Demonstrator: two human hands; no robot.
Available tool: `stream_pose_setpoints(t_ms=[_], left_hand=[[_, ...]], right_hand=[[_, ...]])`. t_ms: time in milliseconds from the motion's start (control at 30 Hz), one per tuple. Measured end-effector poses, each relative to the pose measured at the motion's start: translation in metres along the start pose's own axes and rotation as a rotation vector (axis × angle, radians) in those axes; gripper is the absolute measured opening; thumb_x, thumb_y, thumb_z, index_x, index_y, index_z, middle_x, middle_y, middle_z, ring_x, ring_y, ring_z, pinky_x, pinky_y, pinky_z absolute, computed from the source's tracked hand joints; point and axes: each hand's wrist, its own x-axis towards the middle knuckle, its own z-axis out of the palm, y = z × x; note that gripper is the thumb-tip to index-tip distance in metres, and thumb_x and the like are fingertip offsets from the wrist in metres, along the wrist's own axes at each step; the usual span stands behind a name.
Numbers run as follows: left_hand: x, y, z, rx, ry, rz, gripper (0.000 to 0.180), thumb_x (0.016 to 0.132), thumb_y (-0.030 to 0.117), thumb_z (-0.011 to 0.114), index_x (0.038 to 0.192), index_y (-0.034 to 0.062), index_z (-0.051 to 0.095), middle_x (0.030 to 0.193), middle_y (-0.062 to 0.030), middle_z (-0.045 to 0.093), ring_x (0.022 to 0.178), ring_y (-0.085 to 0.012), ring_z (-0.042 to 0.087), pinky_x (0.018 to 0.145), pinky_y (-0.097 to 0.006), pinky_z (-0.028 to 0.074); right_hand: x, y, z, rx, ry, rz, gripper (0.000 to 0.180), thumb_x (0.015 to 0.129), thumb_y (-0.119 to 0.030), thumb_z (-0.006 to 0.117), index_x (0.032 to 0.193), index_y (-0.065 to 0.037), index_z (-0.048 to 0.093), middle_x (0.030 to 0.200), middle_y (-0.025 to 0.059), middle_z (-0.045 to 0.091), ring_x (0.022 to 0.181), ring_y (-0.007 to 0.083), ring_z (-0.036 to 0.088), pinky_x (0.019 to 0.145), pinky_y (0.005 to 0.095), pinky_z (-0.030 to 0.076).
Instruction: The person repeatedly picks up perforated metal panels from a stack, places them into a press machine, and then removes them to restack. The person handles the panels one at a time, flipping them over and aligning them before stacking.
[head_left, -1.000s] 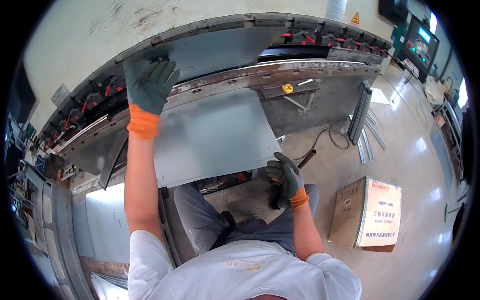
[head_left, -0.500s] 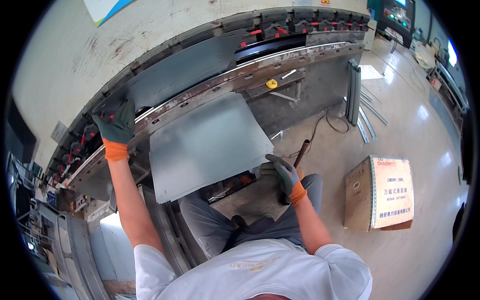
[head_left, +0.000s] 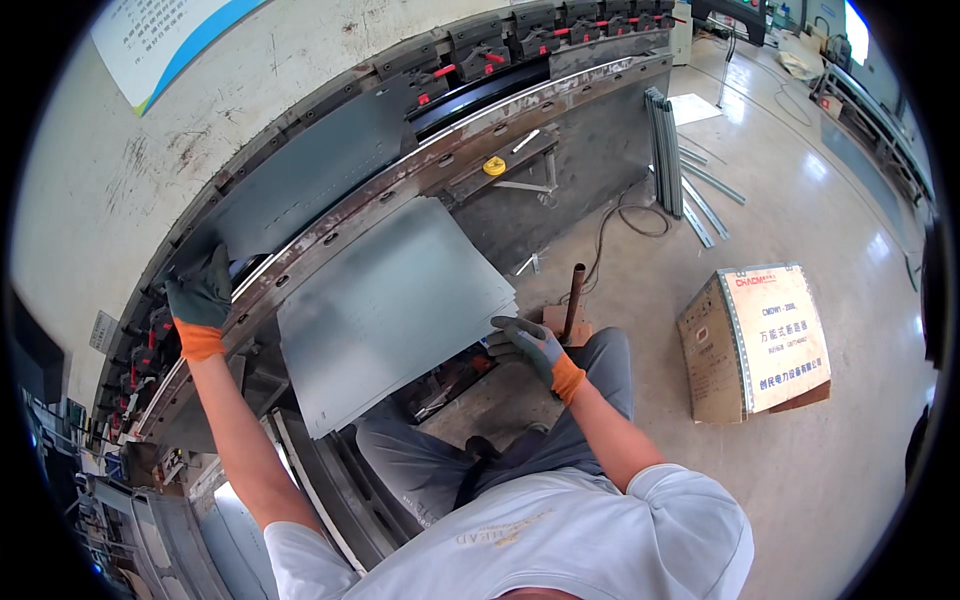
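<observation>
I sit in front of a long press brake. My left hand, in a dark glove with an orange cuff, reaches up and grips the left end of a grey metal sheet standing in the machine. A stack of flat grey sheets lies on the machine's front supports before me. My right hand, gloved the same way, rests on the stack's right front corner with its fingers curled over the edge.
A cardboard box lies on the concrete floor at my right. A rusty pipe stands upright by my knee. Metal strips lean against the machine's right end. A yellow tape measure sits on a bracket.
My left hand has slid leftward and down along the upright sheet. The view has swung, so the machine and box sit lower right. My right hand stays at the stack's corner.
</observation>
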Motion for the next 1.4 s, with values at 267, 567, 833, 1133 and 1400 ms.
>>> stream_pose_setpoints(t_ms=[267,567,833,1133,1400], left_hand=[[0.0,0.003,-0.011,-0.007,-0.045,0.028,0.073,0.101,0.052,0.04,0.147,-0.0045,0.039,0.149,-0.0291,0.044,0.137,-0.0451,0.046,0.109,-0.054,0.048],[-0.011,-0.017,0.007,0.523,-0.098,0.252,0.05,0.101,0.031,0.05,0.131,-0.008,0.056,0.136,-0.0219,0.059,0.129,-0.0334,0.056,0.105,-0.041,0.052],[-0.087,-0.105,-0.001,1.138,-0.016,0.526,0.028,0.1,0.01,0.054,0.125,-0.0019,0.059,0.12,-0.0146,0.069,0.11,-0.0243,0.067,0.093,-0.031,0.053],[-0.172,-0.321,0.094,0.13,0.255,-0.26,0.048,0.095,0.035,0.061,0.133,0.0066,0.051,0.126,-0.0122,0.059,0.116,-0.0334,0.062,0.09,-0.049,0.058],[-0.07,-0.354,0.03,-0.34,0.11,-0.11,0.063,0.097,0.044,0.06,0.145,0.0065,0.044,0.139,-0.0119,0.059,0.125,-0.0307,0.059,0.103,-0.05,0.051]], right_hand=[[-0.001,0.01,-0.005,0.012,-0.012,-0.003,0.05,0.102,-0.032,0.059,0.142,-0.003,0.053,0.12,0.0171,0.069,0.108,0.0266,0.069,0.094,0.0381,0.056],[-0.004,0.009,-0.001,0.003,-0.02,0.01,0.052,0.102,-0.032,0.06,0.142,0.0,0.051,0.122,0.0182,0.067,0.111,0.0277,0.067,0.098,0.0398,0.055],[0.0,0.023,0.012,-0.158,-0.058,0.025,0.054,0.101,-0.024,0.062,0.147,-0.001,0.047,0.125,0.0163,0.066,0.114,0.0267,0.066,0.1,0.0375,0.052],[-0.024,0.015,0.081,-0.643,-0.041,-0.542,0.09,0.079,-0.016,0.085,0.152,-0.003,0.035,0.14,0.0121,0.056,0.121,0.0209,0.056,0.106,0.0374,0.045],[-0.04,-0.003,0.03,-1.314,0.674,-0.826,0.029,0.092,-0.001,0.058,0.12,0.001,0.065,0.104,0.0172,0.069,0.09,0.031,0.068,0.077,0.0403,0.056]])
